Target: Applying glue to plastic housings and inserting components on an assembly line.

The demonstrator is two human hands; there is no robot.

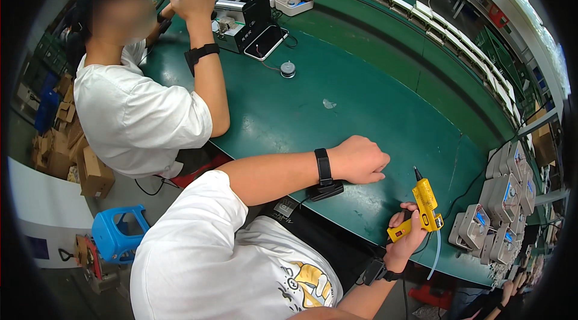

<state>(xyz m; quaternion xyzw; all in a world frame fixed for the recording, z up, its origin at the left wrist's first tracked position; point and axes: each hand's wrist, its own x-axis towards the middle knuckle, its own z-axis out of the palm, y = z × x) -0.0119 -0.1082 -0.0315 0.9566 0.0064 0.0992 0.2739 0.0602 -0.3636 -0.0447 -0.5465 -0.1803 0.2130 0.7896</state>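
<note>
My right hand [409, 229] is wrapped round the handle of a yellow glue gun [426, 202] at the table's near edge. Its dark nozzle points up and away, and a pale glue stick [435, 257] hangs from its rear. To the left, my left hand [361, 160] rests over the green table [361, 103] with its fingers curled in. Nothing shows in that hand, though its palm is hidden. Black straps circle both my wrists. A small translucent scrap [329, 104] lies beyond my left hand.
Stacked light-grey housings [500, 199] with blue and red parts stand at the right. A co-worker [138, 97] at the left raises a hand near a black machine [247, 19]. A round grey part [288, 69] lies farther back. A blue stool [120, 233] stands on the floor.
</note>
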